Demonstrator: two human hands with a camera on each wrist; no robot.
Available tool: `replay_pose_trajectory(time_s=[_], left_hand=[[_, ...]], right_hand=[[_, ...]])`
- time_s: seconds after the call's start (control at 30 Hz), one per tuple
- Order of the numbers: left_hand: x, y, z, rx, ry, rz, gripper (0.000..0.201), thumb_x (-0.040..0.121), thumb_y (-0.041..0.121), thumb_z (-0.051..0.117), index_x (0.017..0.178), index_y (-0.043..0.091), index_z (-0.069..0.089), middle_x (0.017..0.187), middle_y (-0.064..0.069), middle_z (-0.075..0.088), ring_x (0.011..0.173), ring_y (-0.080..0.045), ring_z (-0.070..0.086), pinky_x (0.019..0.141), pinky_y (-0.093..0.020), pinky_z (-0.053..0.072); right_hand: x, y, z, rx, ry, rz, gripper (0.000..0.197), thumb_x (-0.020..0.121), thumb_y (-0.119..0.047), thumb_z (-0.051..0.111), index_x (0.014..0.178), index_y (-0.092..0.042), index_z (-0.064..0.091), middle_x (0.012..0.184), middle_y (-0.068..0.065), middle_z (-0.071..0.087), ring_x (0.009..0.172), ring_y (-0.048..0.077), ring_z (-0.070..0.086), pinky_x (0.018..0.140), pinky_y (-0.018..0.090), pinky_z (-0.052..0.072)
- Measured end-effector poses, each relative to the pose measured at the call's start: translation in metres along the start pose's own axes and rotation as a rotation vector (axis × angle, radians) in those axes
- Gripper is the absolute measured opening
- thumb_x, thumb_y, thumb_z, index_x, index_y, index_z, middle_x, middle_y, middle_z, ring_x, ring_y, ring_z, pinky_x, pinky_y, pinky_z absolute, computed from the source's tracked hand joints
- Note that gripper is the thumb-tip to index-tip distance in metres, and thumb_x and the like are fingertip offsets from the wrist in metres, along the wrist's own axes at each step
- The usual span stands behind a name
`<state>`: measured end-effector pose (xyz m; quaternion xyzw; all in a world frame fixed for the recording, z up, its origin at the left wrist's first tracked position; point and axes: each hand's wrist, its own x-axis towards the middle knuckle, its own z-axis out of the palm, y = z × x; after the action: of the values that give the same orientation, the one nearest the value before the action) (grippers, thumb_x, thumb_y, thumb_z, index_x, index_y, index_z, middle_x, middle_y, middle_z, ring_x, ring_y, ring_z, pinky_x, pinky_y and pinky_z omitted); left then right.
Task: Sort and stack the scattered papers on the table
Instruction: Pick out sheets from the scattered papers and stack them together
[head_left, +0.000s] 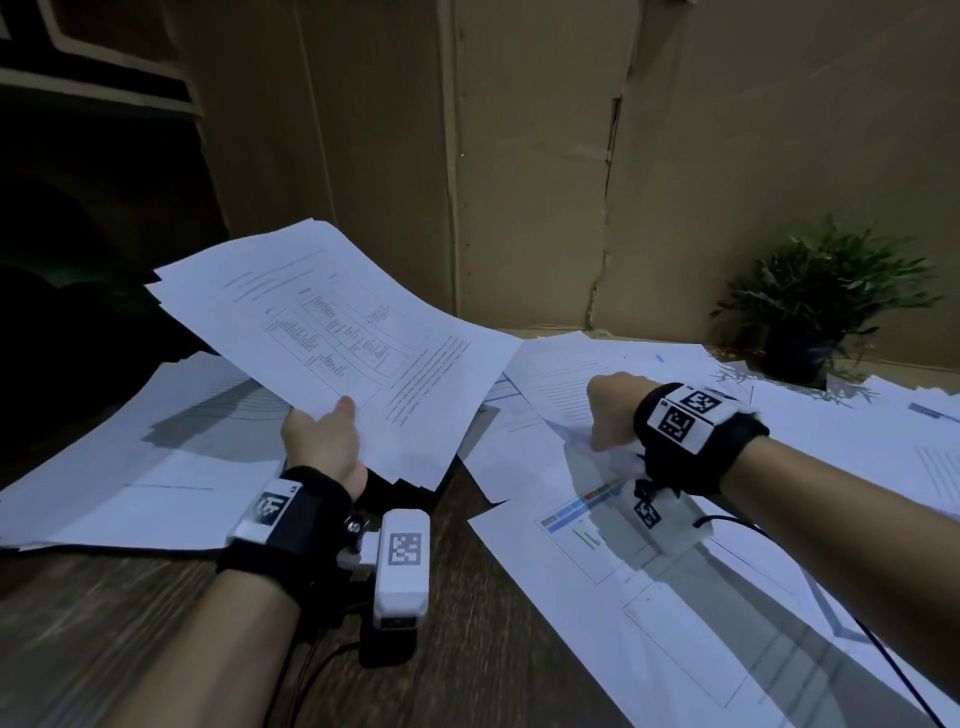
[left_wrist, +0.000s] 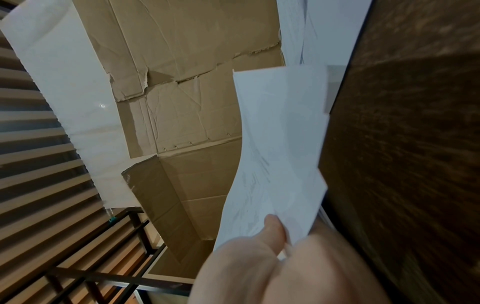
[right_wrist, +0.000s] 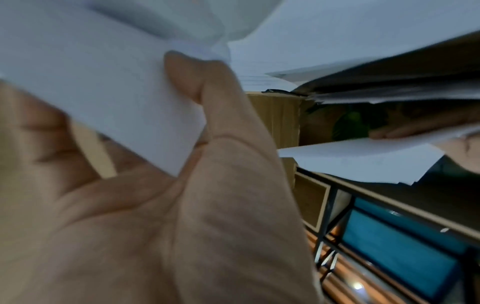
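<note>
White printed papers lie scattered over a dark wooden table (head_left: 457, 597). My left hand (head_left: 324, 439) holds a small stack of sheets (head_left: 332, 332) above the table's left side, thumb on top and fingers hidden beneath; the left wrist view shows the same stack (left_wrist: 280, 156) pinched at my thumb (left_wrist: 272, 228). My right hand (head_left: 613, 413) pinches the corner of a single sheet (head_left: 566, 374) lying among the papers at centre right. In the right wrist view my thumb (right_wrist: 187, 78) presses that sheet (right_wrist: 103, 86) against my fingers.
A potted green plant (head_left: 815, 306) stands at the back right on the papers. Cardboard panels (head_left: 519, 156) wall off the back edge. More loose sheets lie at left (head_left: 135, 457) and in front right (head_left: 675, 597). Bare wood shows in the near middle.
</note>
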<state>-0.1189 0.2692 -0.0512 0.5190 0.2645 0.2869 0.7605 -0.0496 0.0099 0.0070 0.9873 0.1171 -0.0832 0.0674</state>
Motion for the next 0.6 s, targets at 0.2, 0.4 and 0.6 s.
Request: replay_pose_trajectory(time_s=[0.2, 0.4, 0.6], left_hand=[[-0.003, 0.000, 0.001, -0.006, -0.023, -0.010, 0.029, 0.094, 0.008, 0.060, 0.123, 0.010, 0.056, 0.116, -0.009, 0.066, 0.105, -0.032, 0.064, 0.097, -0.054, 0.049], [-0.010, 0.002, 0.004, 0.029, -0.047, 0.062, 0.032, 0.098, 0.006, 0.054, 0.130, 0.008, 0.053, 0.118, -0.006, 0.064, 0.110, -0.028, 0.061, 0.102, -0.050, 0.048], [-0.010, 0.003, 0.002, 0.044, -0.042, 0.067, 0.033, 0.099, 0.006, 0.052, 0.133, 0.009, 0.052, 0.121, -0.006, 0.063, 0.111, -0.028, 0.060, 0.102, -0.050, 0.048]], right_hand=[[-0.016, 0.004, -0.014, -0.198, 0.316, 0.074, 0.022, 0.095, -0.008, 0.050, 0.115, -0.008, 0.060, 0.113, 0.013, 0.060, 0.102, 0.032, 0.062, 0.073, 0.034, 0.043], [-0.036, 0.017, -0.058, -0.267, 0.564, 0.224, 0.009, 0.093, -0.010, 0.050, 0.088, -0.016, 0.048, 0.072, 0.004, 0.038, 0.075, 0.029, 0.048, 0.067, 0.036, 0.039], [-0.020, 0.061, -0.069, 0.287, 0.484, 0.272, 0.013, 0.092, 0.001, 0.049, 0.097, 0.000, 0.061, 0.070, 0.009, 0.072, 0.067, 0.028, 0.070, 0.060, 0.035, 0.056]])
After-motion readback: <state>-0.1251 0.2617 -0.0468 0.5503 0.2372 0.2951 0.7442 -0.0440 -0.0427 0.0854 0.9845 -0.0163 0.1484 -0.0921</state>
